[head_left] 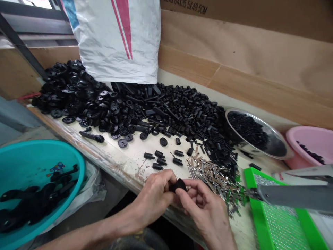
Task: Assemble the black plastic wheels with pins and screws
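Note:
Near the front edge of the worktable, my left hand (157,194) and my right hand (201,205) meet around a small black plastic part (179,186). Fingers of both hands pinch it, and they cover much of its shape. Just beyond my hands lie several short black cylinders with thin stems (161,161). To the right of them spreads a heap of small metal strips (208,172), close to my right hand. A black round disc (163,141) rests farther back.
Black round caps (78,97) and short black tubes (189,107) are heaped along the back beneath a white sack (119,41). A steel bowl (279,151), a pink basin (291,133) and a green tray (251,187) stand right. A teal basin (80,170) is at left.

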